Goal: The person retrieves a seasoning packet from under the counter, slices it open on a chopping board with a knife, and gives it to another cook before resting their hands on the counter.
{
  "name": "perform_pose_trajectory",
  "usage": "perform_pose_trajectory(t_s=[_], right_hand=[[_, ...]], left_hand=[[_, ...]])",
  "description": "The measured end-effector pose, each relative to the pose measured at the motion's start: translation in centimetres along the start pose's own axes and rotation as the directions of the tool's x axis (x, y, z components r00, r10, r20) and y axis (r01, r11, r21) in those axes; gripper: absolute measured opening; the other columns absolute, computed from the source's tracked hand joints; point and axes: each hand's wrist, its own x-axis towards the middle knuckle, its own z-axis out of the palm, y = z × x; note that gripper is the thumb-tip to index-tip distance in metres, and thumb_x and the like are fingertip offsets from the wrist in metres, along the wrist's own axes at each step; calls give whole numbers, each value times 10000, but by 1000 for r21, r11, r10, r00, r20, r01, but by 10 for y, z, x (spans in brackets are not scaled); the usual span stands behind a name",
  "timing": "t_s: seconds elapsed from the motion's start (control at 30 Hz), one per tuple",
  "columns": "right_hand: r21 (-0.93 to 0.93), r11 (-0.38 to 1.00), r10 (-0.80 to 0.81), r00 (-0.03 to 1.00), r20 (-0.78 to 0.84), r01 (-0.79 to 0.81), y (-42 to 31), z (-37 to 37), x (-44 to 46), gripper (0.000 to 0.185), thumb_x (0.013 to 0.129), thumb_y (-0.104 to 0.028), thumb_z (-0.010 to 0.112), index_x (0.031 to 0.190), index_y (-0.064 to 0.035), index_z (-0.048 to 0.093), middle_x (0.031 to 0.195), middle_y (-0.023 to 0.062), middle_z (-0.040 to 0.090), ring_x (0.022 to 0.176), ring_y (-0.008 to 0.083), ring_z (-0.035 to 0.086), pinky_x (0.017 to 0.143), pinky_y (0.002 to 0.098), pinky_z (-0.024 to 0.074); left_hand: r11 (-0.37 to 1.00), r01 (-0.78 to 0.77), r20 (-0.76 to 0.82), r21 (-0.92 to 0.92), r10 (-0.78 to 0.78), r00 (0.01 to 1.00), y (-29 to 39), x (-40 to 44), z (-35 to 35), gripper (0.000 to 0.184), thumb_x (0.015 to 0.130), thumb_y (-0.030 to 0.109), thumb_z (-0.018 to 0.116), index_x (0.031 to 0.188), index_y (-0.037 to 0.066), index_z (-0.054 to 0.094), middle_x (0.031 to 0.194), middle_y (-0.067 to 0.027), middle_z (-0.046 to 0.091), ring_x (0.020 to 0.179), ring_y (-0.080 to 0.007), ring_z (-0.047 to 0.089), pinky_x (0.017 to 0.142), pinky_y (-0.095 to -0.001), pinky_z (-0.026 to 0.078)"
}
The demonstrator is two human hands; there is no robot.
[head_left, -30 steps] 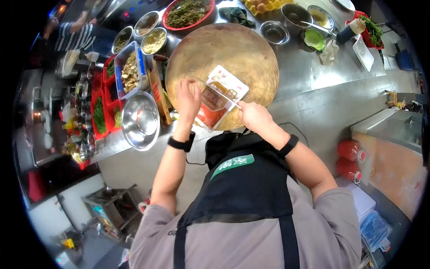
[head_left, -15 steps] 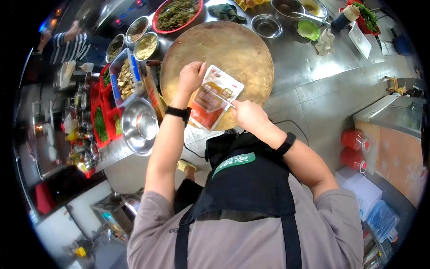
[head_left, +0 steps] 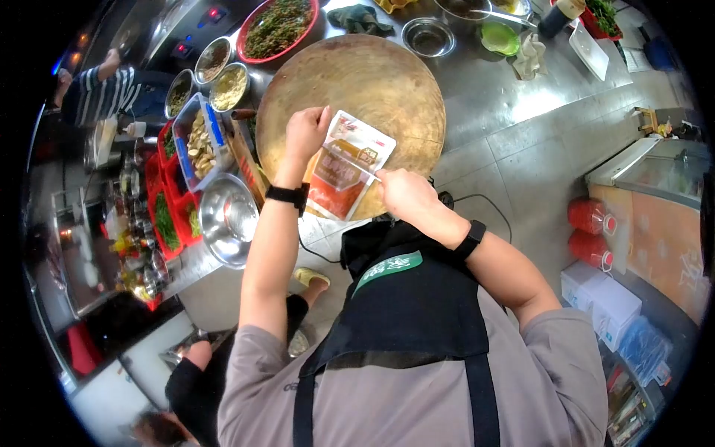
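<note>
A printed food pouch, white at the top and orange-red below, lies tilted on the round wooden chopping block. My left hand is closed at the pouch's upper left edge, its fingertips hidden from view. In my right hand, closed near the right edge, is the handle of a slim knife. Its thin, pale blade crosses the pouch's printed middle, pointing up and left; I cannot tell whether it cuts into the surface.
Left of the block stand a steel bowl, a blue-rimmed tub and red trays. Behind are a red basin, a small steel bowl and a green bowl. Other people appear at left and lower left.
The knife blade now shows longer across the pouch, reaching further up and left. The view has shifted slightly. Another person has come into view at lower left.
</note>
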Motion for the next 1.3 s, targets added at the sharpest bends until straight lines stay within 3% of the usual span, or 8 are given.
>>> perform_pose_trajectory(t_s=[0.07, 0.13, 0.6, 0.67, 1.1, 1.2, 1.3], right_hand=[[9, 1000, -12, 1000, 0, 12, -2, -1, 0, 269, 948, -192, 546, 1101, -24, 689, 871, 237, 725, 833, 413, 719, 761, 548, 567], [3, 1000, -18, 1000, 3, 18, -2, 0, 1, 268, 949, -191, 546, 1096, -17, 687, 863, 239, 724, 821, 414, 719, 751, 548, 569], [-7, 1000, -24, 1000, -2, 24, -5, -2, 3, 279, 955, -199, 531, 1088, -11, 690, 845, 239, 721, 810, 414, 721, 735, 551, 569], [-25, 1000, -16, 1000, 9, 16, -9, -6, 2, 256, 961, -196, 549, 985, -1, 712, 891, 236, 739, 856, 404, 741, 760, 523, 592], [5, 1000, 18, 999, 38, -18, -17, -12, 12, 251, 927, -167, 546, 938, 3, 729, 918, 242, 742, 888, 410, 740, 787, 524, 587], [-14, 998, 59, 996, 69, -58, -21, -12, 14, 248, 919, -151, 536, 941, 4, 729, 946, 252, 739, 900, 417, 736, 799, 532, 581], [3, 999, 34, 997, 72, -34, -26, -15, 19, 300, 981, -212, 520, 1078, 16, 688, 868, 266, 719, 832, 425, 721, 751, 545, 567]], left_hand=[[1000, 10, 8, -6, -10, 1000, -1, 1, 0, 400, 991, 317, 605, 738, 19, 691, 753, -232, 647, 725, -430, 646, 650, -502, 497], [996, 85, 30, 7, -86, 996, -2, 0, 0, 414, 991, 327, 602, 728, 19, 688, 730, -236, 636, 709, -434, 643, 642, -507, 495], [991, 111, 74, 72, -116, 990, -2, 3, -2, 463, 1004, 399, 566, 746, 48, 721, 739, -231, 649, 733, -428, 656, 672, -517, 506], [988, 126, 91, 89, -134, 987, 0, 3, -3, 465, 1004, 408, 564, 752, 53, 728, 741, -228, 653, 735, -426, 659, 676, -516, 509], [984, 157, 113, 84, -166, 980, -12, 11, 5, 464, 982, 412, 582, 725, 54, 728, 726, -222, 656, 727, -428, 656, 671, -513, 510], [986, 155, 119, 68, -162, 980, -15, 12, 7, 462, 983, 405, 581, 722, 52, 723, 722, -223, 651, 723, -430, 652, 668, -511, 508], [984, 173, 124, 28, -176, 977, -19, 14, 4, 461, 986, 400, 578, 722, 49, 720, 717, -225, 645, 718, -429, 651, 666, -508, 506]])
